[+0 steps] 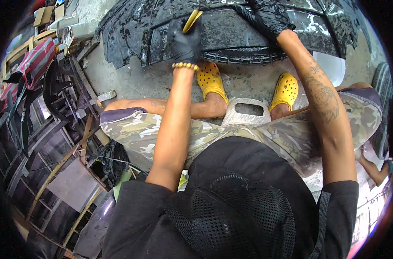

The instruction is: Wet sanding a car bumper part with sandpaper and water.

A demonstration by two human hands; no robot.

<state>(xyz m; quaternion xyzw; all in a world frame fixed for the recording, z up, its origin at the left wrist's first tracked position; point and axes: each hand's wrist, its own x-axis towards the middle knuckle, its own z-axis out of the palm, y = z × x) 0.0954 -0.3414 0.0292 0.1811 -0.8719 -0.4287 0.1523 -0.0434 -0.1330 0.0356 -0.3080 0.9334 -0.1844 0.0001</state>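
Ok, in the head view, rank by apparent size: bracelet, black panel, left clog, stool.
1. Black panel
2. Stool (visible part) and left clog: too alike to rank
3. Bracelet

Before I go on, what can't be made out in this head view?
- Gripped part of the yellow tool: head view, hidden by the gloved left hand.
- Right hand: head view, its finger grip is lost, black glove against the black panel.
- Far side of the black panel: head view, cut off by the top edge.
- Rest of the white stool: head view, covered by the person's legs and cap.
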